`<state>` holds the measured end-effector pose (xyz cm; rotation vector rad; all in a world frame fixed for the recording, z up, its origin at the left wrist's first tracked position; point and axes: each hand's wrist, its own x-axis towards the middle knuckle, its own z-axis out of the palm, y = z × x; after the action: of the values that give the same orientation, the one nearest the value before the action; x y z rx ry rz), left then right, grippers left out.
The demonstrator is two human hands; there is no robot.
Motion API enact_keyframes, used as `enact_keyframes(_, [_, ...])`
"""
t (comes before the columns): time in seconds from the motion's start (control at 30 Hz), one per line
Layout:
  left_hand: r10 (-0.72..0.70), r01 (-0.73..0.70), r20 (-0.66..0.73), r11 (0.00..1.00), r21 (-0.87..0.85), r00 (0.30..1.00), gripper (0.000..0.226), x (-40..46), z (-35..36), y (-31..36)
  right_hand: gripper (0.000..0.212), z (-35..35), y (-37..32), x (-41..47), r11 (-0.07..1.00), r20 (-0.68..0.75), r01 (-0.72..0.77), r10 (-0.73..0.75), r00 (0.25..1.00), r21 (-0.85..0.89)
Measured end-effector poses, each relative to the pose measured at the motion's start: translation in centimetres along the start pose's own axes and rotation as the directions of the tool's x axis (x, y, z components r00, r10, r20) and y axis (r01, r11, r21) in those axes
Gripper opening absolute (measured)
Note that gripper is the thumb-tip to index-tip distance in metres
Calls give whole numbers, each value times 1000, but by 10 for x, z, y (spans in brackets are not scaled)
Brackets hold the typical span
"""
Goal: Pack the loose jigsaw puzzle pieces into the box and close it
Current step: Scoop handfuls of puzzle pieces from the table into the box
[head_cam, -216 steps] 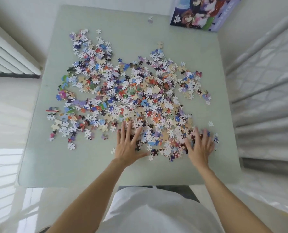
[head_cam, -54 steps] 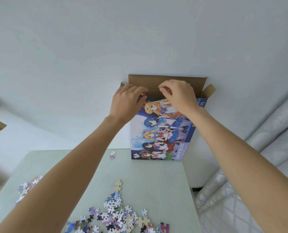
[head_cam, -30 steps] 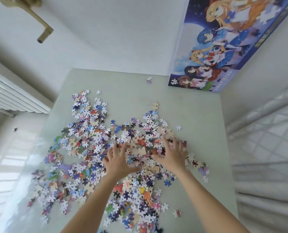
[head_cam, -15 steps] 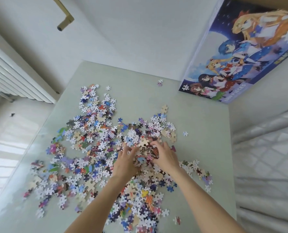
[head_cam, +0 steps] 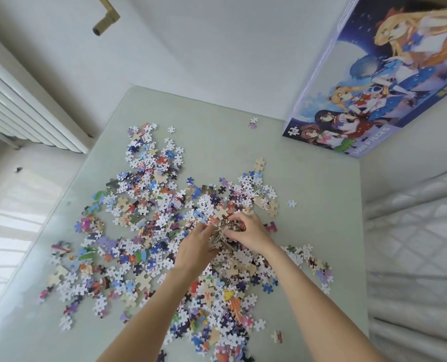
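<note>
I see both hands meeting over the middle of the pale green glass tabletop [head_cam: 321,205], where loose multicoloured cardboard jigsaw puzzle pieces [head_cam: 149,231] lie scattered in a wide heap. My left hand [head_cam: 195,250] and right hand [head_cam: 248,232] curl inward against each other, cupping a bunch of gathered puzzle pieces [head_cam: 223,231] between the fingers. The tall blue puzzle box with cartoon girls printed on its front [head_cam: 373,92] stands at the far right corner, against the white wall [head_cam: 217,48]
</note>
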<state>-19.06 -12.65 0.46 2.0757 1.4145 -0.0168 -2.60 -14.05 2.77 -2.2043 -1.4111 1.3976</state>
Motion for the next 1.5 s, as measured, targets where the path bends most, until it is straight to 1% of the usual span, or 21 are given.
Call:
enact_keyframes(0.1, [22,-23,-5,1000,-14,1000,57,0,-2,0,44,0,-2,2,988,-28,43,-47,998,-150])
enact_keyframes(0.17, [62,-62,-2,997,-34,998,55,-1,-2,2,41,1,-4,2,982,-65,63,-75,995,-180])
enact_keyframes(0.27, [85,-85,-1,996,-41,996,47,-2,0,3,33,5,-4,1,987,-126,52,-71,989,-150])
enact_keyframes(0.47, [23,-25,-18,996,-91,1000,43,4,5,-3,42,9,-8,-3,992,-75,53,-61,995,-111])
enact_keyframes(0.53, [10,-12,-16,994,-112,1000,43,5,4,-4,41,10,-11,-4,991,-76,67,-76,994,-113])
enact_keyframes(0.63, [-13,13,-4,989,-149,1000,44,5,3,-6,32,12,-11,-6,989,-137,89,-105,985,-115])
enact_keyframes(0.73, [-48,44,-18,980,-196,999,47,1,-2,-7,25,14,-9,-9,994,-186,77,-90,978,-79])
enact_keyframes(0.87, [-73,62,-44,975,-211,996,43,-6,-9,-10,22,10,-4,-15,996,-257,78,-86,963,-42])
enact_keyframes(0.97, [-95,80,-60,972,-220,994,44,-8,-14,-12,21,4,0,-22,990,-308,121,-138,941,-71])
enact_keyframes(1.07, [-115,97,-64,968,-232,991,38,-8,-20,-10,21,2,7,-27,986,-349,133,-162,923,-105])
enact_keyframes(1.2, [-109,87,-75,963,-254,991,37,-8,-24,-10,20,0,15,-34,976,-333,154,-197,922,-153])
enact_keyframes(1.33, [-60,33,-105,969,-245,993,35,-7,-28,-2,20,-14,17,-43,934,-337,251,-330,882,-256])
enact_keyframes(1.43, [-39,6,-125,966,-257,991,31,-7,-33,9,18,-23,23,-48,905,-237,260,-349,907,-337])
enact_keyframes(1.5, [-23,-6,-115,969,-246,993,33,-6,-33,14,18,-30,27,-50,904,-221,255,-341,914,-343])
